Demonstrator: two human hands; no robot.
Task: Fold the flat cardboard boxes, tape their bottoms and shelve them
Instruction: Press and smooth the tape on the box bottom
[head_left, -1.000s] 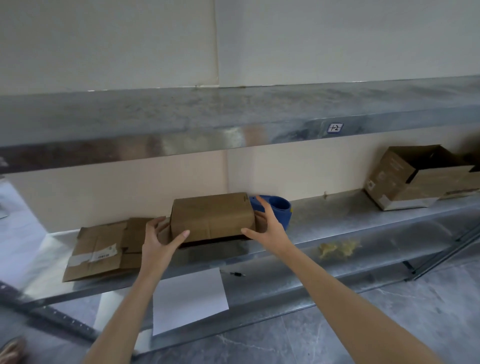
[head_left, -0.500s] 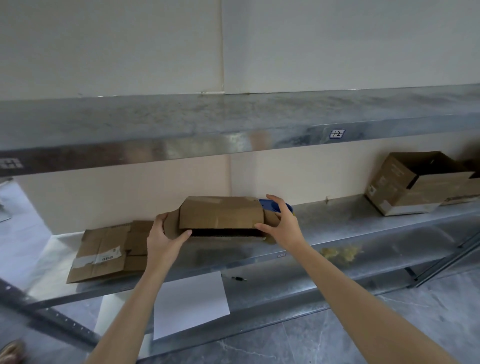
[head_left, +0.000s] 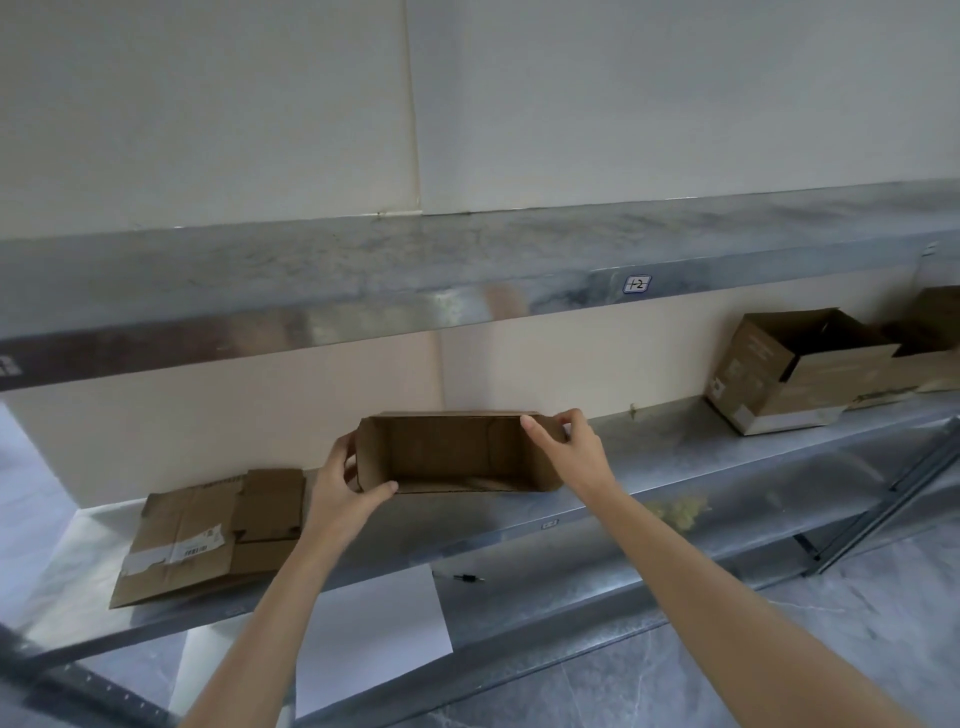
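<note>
A small brown cardboard box (head_left: 452, 452) is held over the middle metal shelf (head_left: 675, 457), turned so its open side faces me and its inside shows. My left hand (head_left: 345, 488) grips its left end, thumb on the front edge. My right hand (head_left: 566, 447) grips its right end at the top corner. A stack of flat cardboard boxes (head_left: 208, 535) lies on the same shelf to the left. The blue tape dispenser seen earlier is hidden behind the box.
A folded open box (head_left: 784, 369) and another one (head_left: 935, 338) stand at the shelf's right end. The upper shelf (head_left: 467, 280) hangs above. A white sheet (head_left: 374, 623) and a small black item (head_left: 467, 578) lie on the lower shelf.
Both hands have lifted the box and tipped it so its open side now faces me. It now covers the blue tape dispenser behind it. The view has tilted upward.
</note>
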